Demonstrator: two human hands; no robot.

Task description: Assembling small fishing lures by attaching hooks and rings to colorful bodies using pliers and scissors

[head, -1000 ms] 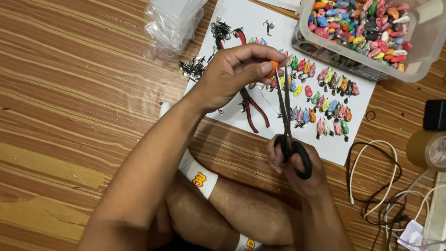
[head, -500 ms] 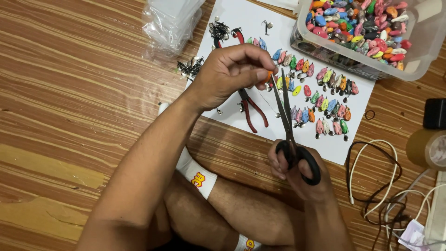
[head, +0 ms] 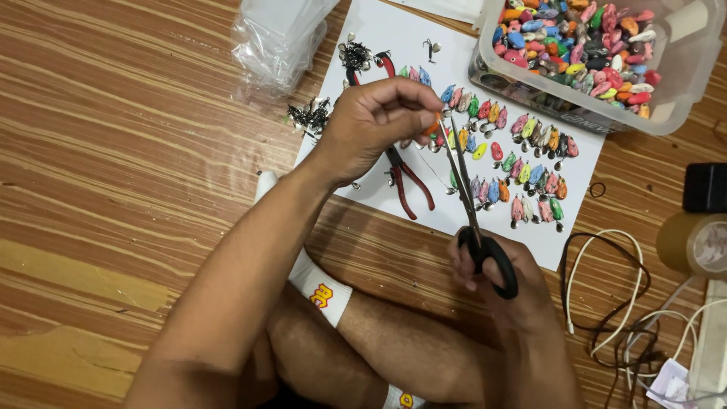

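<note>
**Scissors held at a small piece over the white sheet**

Head view. The left hand (head: 375, 125) was raised above the white sheet (head: 379, 38), its grip pinched on a small orange piece (head: 432, 127) between thumb and fingertips. The right hand (head: 503, 291) sat nearer the body, its grip closed through the black loops of the scissors (head: 473, 212). The blades ran up from that grip toward the left grip, slightly parted, with their tips just beside the pinched piece; whether they touched it could not be told.

Directly beneath the left grip lay red-handled pliers (head: 405, 178) on the sheet. To the right of the blades, rows of small coloured lures (head: 522, 163) were laid out on the same sheet. Beyond the left grip, a cluster of dark metal hooks (head: 354, 54) lay near the sheet's far edge, and a second cluster (head: 310, 115) lay just off its left edge on the wooden floor (head: 113, 151). A stack of clear plastic bags (head: 280, 38) lay further out to the left. A clear plastic tub (head: 681, 91) holding more coloured pieces stood well beyond the right grip. To the right of that grip were tangled cables (head: 606, 303) and a roll of brown tape (head: 697, 244). The person's crossed legs, in white socks (head: 322, 288), lay below both arms.
</note>
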